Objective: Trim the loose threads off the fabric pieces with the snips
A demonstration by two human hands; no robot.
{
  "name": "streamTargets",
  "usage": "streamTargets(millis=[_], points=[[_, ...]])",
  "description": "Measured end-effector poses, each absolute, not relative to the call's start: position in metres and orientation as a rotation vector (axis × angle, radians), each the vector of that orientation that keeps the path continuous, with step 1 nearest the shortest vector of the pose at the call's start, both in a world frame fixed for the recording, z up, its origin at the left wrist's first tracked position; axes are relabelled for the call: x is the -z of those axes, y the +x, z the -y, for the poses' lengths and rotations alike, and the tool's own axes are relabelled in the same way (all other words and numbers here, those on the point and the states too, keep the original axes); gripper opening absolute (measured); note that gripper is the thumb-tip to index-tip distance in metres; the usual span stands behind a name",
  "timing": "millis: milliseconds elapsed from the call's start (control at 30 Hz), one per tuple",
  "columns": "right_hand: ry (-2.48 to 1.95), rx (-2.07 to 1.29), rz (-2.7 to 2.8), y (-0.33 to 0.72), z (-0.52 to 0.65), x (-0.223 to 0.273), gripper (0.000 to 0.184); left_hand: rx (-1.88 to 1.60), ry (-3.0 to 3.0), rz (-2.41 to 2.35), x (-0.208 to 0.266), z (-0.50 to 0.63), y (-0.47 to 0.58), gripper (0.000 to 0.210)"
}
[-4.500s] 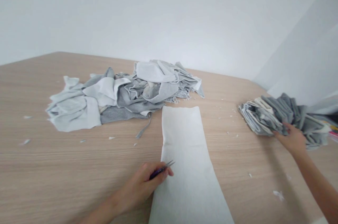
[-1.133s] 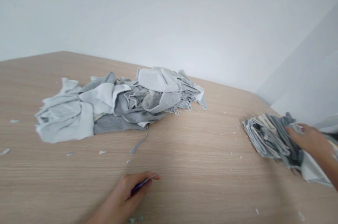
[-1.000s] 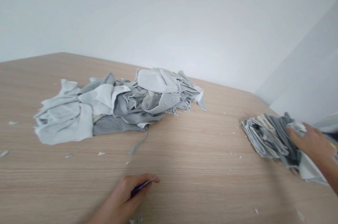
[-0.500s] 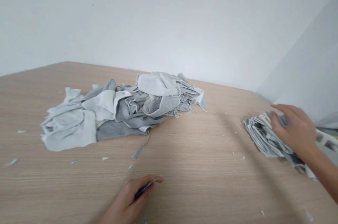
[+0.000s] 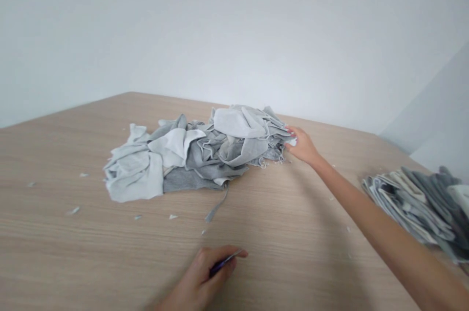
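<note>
Head view: I had the left hand (image 5: 208, 272) closed around purple-handled snips (image 5: 222, 264), low over the tabletop (image 5: 91, 257). My right hand (image 5: 303, 145) touched the right end of the rumpled grey-and-white cloth heap (image 5: 205, 154), at the back near the wall (image 5: 234, 27); I could not tell whether it gripped any. Folded cloths (image 5: 414, 203) lay far right, small scraps (image 5: 173, 216) in front.

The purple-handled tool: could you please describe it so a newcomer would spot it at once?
On the wood-grain table, look nearer than the heaped cloths, at the bottom of the view. There the left hand holds the tool. Its dark purple handle sets it apart from the grey and white fabric.
</note>
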State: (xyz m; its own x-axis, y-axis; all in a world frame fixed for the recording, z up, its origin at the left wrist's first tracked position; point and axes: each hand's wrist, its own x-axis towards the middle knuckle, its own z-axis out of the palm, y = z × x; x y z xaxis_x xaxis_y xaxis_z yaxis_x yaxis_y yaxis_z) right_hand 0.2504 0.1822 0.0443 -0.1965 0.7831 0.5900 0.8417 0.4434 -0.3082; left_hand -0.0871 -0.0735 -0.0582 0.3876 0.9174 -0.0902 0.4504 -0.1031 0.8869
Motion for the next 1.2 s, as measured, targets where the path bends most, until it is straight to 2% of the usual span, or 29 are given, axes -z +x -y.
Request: streamTargets(millis=[133, 433, 600, 733, 800, 933, 1033, 1200], points=[[-1.241, 0.069, 2.140, 0.223, -0.192, -0.033, 0.041, -0.611, 1.701, -1.186, 0.055, 0.075, -0.087, 0.042], [-1.107, 0.006, 2.256, 0.175, -0.214, -0.043, 0.033, -0.604, 1.708, -1.160, 0.067, 0.072, -0.086, 0.043], [-1.212, 0.038, 2.040, 0.159, -0.219, -0.051, 0.030, -0.615, 1.741, -1.148, 0.069, 0.074, -0.086, 0.041], [-1.269, 0.173, 1.663, 0.159, -0.218, -0.116, 0.025, -0.600, 1.750, -1.144, 0.060, 0.074, -0.084, 0.038], [-1.223, 0.253, 1.536, 0.163, -0.209, -0.165, 0.034, -0.598, 1.737, -1.159, 0.055, 0.074, -0.084, 0.038], [-0.993, 0.330, 1.546, 0.171, -0.161, -0.239, 0.019, -0.637, 1.704, -1.187, 0.052, 0.073, -0.084, 0.038], [-0.947, 0.169, 1.640, 0.178, -0.111, -0.248, 0.013, -0.743, 1.632, -1.187, 0.048, 0.071, -0.086, 0.043], [-1.002, -0.387, 1.731, 0.199, -0.038, -0.215, 0.008, -1.062, 1.411, -1.007, 0.021, 0.060, -0.089, 0.063]])
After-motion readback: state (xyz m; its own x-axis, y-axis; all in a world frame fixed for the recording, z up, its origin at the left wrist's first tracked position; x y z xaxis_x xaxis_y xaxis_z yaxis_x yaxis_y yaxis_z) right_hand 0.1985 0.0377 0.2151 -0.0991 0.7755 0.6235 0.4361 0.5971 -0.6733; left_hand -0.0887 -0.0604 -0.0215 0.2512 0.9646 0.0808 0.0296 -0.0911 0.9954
